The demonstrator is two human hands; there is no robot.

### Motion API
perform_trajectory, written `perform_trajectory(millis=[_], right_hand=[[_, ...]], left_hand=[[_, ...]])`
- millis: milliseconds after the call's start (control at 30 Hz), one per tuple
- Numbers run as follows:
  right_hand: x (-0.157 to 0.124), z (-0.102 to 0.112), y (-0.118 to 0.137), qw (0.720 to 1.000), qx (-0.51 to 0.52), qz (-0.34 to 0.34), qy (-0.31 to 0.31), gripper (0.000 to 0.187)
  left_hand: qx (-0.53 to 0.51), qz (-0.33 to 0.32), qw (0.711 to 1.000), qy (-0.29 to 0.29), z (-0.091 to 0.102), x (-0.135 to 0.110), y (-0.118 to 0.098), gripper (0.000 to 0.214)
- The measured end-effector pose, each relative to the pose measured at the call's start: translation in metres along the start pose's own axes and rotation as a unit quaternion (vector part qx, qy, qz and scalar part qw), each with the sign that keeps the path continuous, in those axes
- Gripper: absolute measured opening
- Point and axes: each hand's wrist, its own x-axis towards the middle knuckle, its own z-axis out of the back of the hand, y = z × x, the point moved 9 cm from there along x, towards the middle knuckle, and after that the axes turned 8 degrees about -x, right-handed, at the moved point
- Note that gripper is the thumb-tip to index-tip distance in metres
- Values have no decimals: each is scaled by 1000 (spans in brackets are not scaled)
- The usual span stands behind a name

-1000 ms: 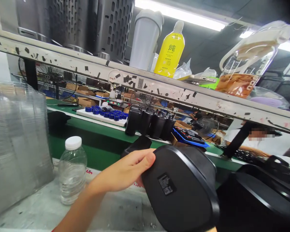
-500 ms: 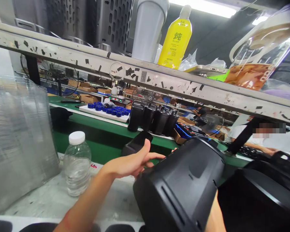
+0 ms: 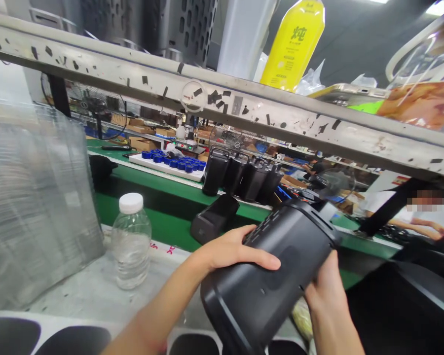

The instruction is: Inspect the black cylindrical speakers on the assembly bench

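Note:
A black plastic housing with rounded edges and rows of small slots is held tilted in front of me. My left hand grips its near upper side, thumb laid across the broad face and fingers hidden behind the slotted side. At the other end, my right hand holds the lower right edge; most of its fingers are out of sight beneath. Just beyond lies a similar dark housing on the green conveyor belt.
A clear water bottle and stacked clear plastic trays stand at left. Overhead runs a shelf edge. Several black housings and blue round parts stand across the belt. Large black shapes crowd the right, near a co-worker's hands.
My left hand has come down onto the housing, its raised thumb now lying across the face. The housing has rotated, showing its slots, and my right hand has come into fuller view.

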Motion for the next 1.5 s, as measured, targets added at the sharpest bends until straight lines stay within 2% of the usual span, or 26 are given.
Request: perform_trajectory(millis=[100,167,333,433,500,567,633,700,767,833,900,1000,1067,1167,1267,1367,1500], right_hand=[[-12,-21,-14,997,10,-66,34,72],[-21,-31,-19,996,-5,-70,47,84],[-40,-39,-3,996,-61,3,72,99],[-46,-38,18,992,-79,61,72,93],[-44,-39,23,989,-80,88,87,90],[-34,-43,12,987,-86,81,113,94],[-23,-45,-5,984,-108,67,124,102],[-15,-45,-15,982,-130,73,119,116],[-13,-45,-18,982,-133,82,106,132],[-16,-44,-17,986,-113,81,96,137],[-19,-44,-14,991,-67,68,98,129],[-22,-42,-9,993,13,29,111,112],[-26,-40,-6,991,54,3,122,109],[-34,-44,-3,983,97,-35,154,108],[-43,-50,0,977,116,-54,171,112],[-50,-52,4,977,124,-65,159,115],[-60,-50,9,980,122,-83,130,98]], left_hand=[[12,-43,998,-47,13,3,-6,73],[5,-66,995,-69,19,3,-9,75],[-17,-126,988,-93,13,-3,-21,70],[-29,-159,985,-62,1,-4,-27,70],[-21,-185,981,-53,0,-2,-28,71],[13,-195,976,-93,10,3,-22,71],[71,-188,966,-163,24,7,-14,77],[142,-176,946,-231,32,7,-9,97],[206,-172,923,-274,29,1,-11,106],[246,-175,908,-290,21,-5,-18,91],[262,-187,903,-285,13,-10,-27,71],[243,-209,914,-249,13,-11,-38,61],[196,-215,933,-209,18,-8,-39,72],[77,-202,969,-115,15,0,-30,102],[-34,-189,981,-40,4,2,-24,104],[-87,-180,979,-32,-2,2,-22,102],[-107,-183,976,-39,-7,0,-25,92]])
